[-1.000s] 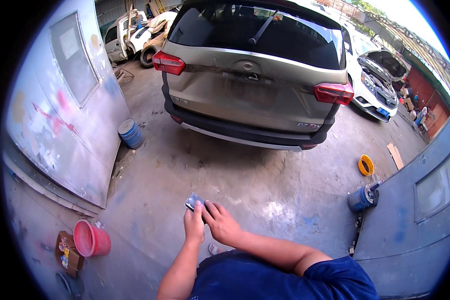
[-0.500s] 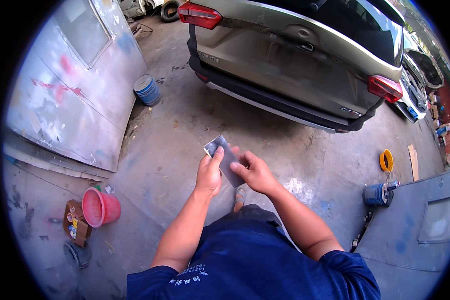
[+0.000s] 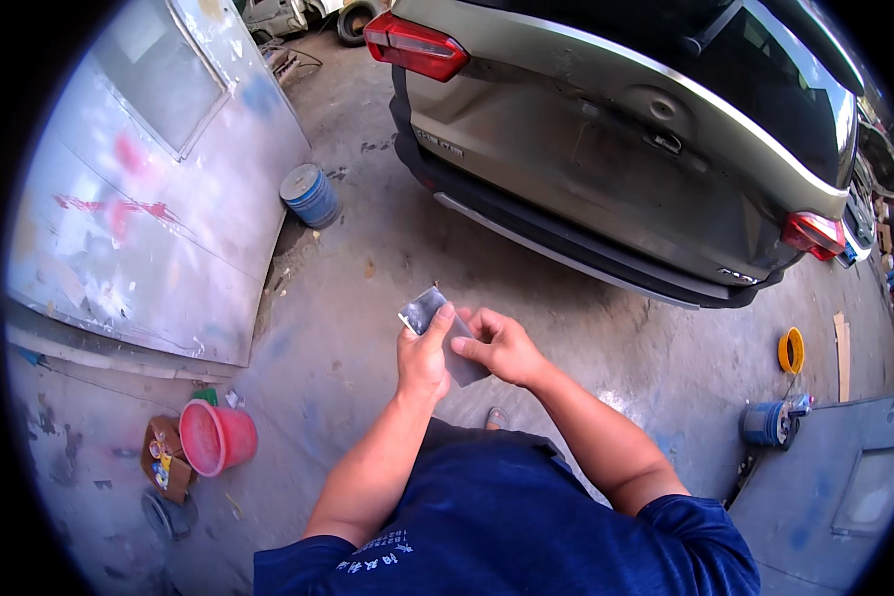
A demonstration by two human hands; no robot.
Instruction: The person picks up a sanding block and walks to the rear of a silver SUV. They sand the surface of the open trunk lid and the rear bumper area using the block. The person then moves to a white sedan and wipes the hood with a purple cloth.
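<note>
While a cardboard box [image 3: 181, 479] sits just beside a pink bucket [image 3: 236, 437] on the floor [image 3: 338, 328], probably set aside to leave walking room, the left hand [image 3: 423, 363] grips a grey sheet [image 3: 468, 372], perhaps sandpaper, in front of the person's torso, thumb on top, seemingly to steady it. The right hand [image 3: 507, 350] pinches the sheet's right side, likely to hold it flat. Farther right, beyond the hands, stands an SUV [image 3: 586, 149], rear facing the person.
</note>
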